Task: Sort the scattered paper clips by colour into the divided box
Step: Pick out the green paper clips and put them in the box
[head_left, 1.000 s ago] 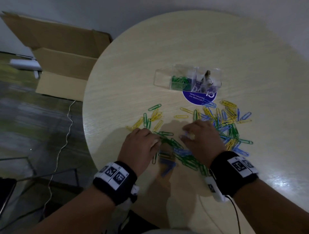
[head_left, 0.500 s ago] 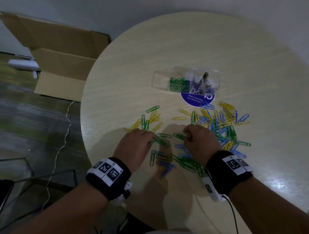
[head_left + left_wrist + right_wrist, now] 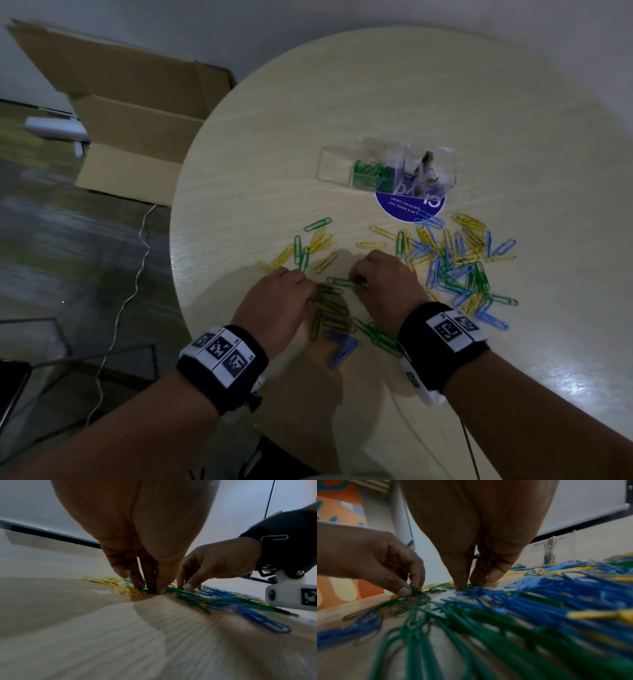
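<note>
Green, yellow and blue paper clips lie scattered on the round table [image 3: 342, 102], thickest in a mixed pile [image 3: 459, 267] to the right. My left hand [image 3: 310, 294] pinches a green paper clip [image 3: 145, 584] between thumb and fingers. Close beside it, my right hand [image 3: 356, 281] has its thumb and fingertips closed on another green paper clip [image 3: 339, 282] lying on the table. In the right wrist view the right hand [image 3: 467, 584] and left hand [image 3: 412, 589] both meet green clips. The clear divided box [image 3: 334, 164] stands beyond, with green clips [image 3: 370, 171] in one compartment.
A round blue sticker [image 3: 411, 207] lies under the box's near side. More green and blue clips [image 3: 342, 346] lie near the table's front edge between my wrists. An open cardboard box [image 3: 137, 113] and a cable [image 3: 137, 267] are on the floor to the left.
My right hand has shifted left, closer to the left hand. Both hands now close on green clips lying between them.
</note>
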Demonstrator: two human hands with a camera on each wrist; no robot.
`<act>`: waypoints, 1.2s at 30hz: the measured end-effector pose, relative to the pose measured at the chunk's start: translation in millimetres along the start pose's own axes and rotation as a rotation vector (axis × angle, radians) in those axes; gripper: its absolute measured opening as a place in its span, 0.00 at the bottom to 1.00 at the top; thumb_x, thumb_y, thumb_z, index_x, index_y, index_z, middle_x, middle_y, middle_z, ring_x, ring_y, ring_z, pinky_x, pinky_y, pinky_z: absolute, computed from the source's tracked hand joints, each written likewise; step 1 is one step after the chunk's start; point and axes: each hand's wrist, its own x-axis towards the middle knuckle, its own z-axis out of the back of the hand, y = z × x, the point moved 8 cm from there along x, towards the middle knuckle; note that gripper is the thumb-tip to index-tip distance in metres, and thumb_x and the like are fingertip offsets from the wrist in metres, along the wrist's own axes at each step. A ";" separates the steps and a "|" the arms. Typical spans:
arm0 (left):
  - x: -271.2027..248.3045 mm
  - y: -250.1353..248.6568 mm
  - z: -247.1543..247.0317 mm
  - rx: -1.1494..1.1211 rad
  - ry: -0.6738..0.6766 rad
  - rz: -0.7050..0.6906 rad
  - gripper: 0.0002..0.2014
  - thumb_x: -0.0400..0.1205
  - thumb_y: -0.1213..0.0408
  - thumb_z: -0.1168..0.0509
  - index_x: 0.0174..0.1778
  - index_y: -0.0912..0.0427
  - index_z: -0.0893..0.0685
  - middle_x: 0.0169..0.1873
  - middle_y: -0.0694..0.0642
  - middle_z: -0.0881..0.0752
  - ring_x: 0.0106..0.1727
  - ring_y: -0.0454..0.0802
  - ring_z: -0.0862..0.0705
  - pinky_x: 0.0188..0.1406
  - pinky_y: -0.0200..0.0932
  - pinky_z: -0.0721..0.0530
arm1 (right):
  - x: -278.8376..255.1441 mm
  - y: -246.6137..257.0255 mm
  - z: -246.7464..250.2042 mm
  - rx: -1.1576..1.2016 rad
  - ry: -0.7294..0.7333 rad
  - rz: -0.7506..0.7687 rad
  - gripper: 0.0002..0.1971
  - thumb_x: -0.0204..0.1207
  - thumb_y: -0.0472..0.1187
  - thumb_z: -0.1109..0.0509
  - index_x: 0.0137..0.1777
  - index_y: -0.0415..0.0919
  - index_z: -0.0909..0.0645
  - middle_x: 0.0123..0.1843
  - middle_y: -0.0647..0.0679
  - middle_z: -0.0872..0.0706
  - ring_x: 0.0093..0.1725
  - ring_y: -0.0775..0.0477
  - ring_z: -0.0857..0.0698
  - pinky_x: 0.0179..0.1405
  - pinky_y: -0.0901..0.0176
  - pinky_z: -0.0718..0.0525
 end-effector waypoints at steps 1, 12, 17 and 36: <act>-0.8 1.6 -0.4 -0.011 0.002 0.017 0.06 0.74 0.67 0.29 0.46 0.56 0.16 0.41 0.54 0.16 0.45 0.57 0.20 0.39 0.52 0.18 | -0.5 -2.7 0.8 0.030 0.005 -0.030 0.10 0.73 0.40 0.30 0.54 0.44 0.18 0.53 0.41 0.18 0.55 0.34 0.20 0.53 0.47 0.21; 2.7 2.1 -4.5 0.028 0.077 0.078 0.08 0.74 0.72 0.31 0.45 0.58 0.20 0.43 0.59 0.20 0.47 0.60 0.21 0.40 0.57 0.18 | 5.7 -0.7 -3.3 0.008 0.079 -0.106 0.10 0.76 0.39 0.36 0.56 0.42 0.20 0.56 0.39 0.21 0.57 0.35 0.21 0.51 0.49 0.24; -2.6 1.9 6.0 -0.020 -0.032 0.038 0.09 0.71 0.69 0.27 0.43 0.56 0.18 0.37 0.55 0.16 0.41 0.58 0.19 0.33 0.50 0.20 | 5.4 7.8 6.4 0.061 -0.012 0.040 0.14 0.77 0.39 0.33 0.61 0.42 0.18 0.55 0.39 0.16 0.57 0.35 0.19 0.55 0.49 0.22; 9.9 21.5 36.1 -0.358 -0.186 0.160 0.07 0.82 0.59 0.32 0.54 0.50 0.12 0.45 0.45 0.17 0.43 0.44 0.17 0.45 0.46 0.16 | 2.5 -20.0 36.8 0.311 -0.131 -0.075 0.08 0.67 0.34 0.30 0.42 0.47 0.18 0.37 0.48 0.12 0.40 0.43 0.15 0.41 0.52 0.17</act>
